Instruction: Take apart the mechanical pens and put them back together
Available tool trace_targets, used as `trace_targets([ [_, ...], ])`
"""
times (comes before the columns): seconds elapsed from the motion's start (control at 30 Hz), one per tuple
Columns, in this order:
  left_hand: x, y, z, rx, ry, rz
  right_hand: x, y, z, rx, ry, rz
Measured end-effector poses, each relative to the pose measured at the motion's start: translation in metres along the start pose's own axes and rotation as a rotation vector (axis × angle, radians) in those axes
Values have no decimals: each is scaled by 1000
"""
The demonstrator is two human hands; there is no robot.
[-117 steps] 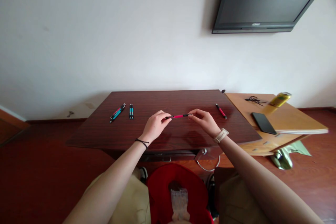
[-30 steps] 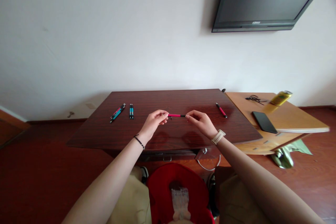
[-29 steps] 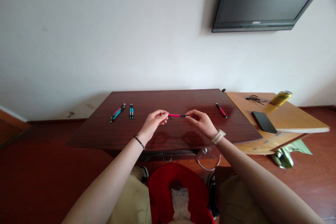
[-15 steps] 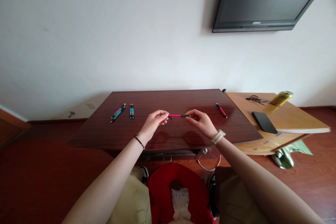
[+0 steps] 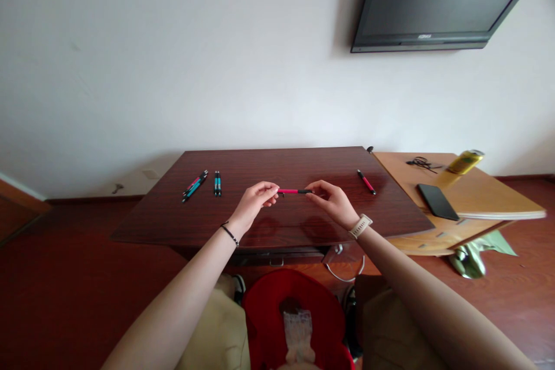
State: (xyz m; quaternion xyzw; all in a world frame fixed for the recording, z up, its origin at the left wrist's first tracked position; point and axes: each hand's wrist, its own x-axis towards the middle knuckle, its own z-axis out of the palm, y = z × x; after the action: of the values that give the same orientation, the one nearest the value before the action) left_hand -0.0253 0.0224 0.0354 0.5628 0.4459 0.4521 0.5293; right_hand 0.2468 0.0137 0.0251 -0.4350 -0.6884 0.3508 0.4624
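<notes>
A pink pen (image 5: 288, 191) with a black end lies level between my two hands, above the dark wooden table (image 5: 277, 165). My left hand (image 5: 259, 196) pinches its pink end, and my right hand (image 5: 328, 199) has thumb and fingers closed at the black end. A tiny dark piece shows just under the pen, too small to name. On the left of the table rest two teal pens (image 5: 217, 184) side by side, and beside them a small group of pink and teal pens (image 5: 195, 187). Another pink pen (image 5: 366, 182) lies at the right.
A lighter wooden cabinet (image 5: 498, 196) adjoins the table on the right, bearing a black phone (image 5: 437, 202), a dark cable (image 5: 422, 163) and a yellow can (image 5: 465, 162). A red stool (image 5: 264, 306) with a clear plastic bag (image 5: 298, 326) stands between my knees. A television (image 5: 433, 0) hangs above.
</notes>
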Motion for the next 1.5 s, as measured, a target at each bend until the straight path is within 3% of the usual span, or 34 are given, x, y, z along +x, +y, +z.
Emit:
trace_targets([
  [0.27,-1,1,0,15,-13,5,-1,-6,-1,-30,-59,22],
  [0.53,-2,-2,-1,-2,-14,-4,-1,-2,0,-8,4,-14],
  [0.73,-3,-1,-2,5,-18,7,-2,-7,1,-43,-64,18],
  [0.97,-2,-1,-2,-1,-17,1,-1,0,2,-25,0,-14],
  [1.17,-2,-1,-2,5,-30,1,-2,-4,2,-34,-71,22],
  [1.5,-2,-5,-1,-3,-8,-18,-2,2,3,-34,-23,6],
])
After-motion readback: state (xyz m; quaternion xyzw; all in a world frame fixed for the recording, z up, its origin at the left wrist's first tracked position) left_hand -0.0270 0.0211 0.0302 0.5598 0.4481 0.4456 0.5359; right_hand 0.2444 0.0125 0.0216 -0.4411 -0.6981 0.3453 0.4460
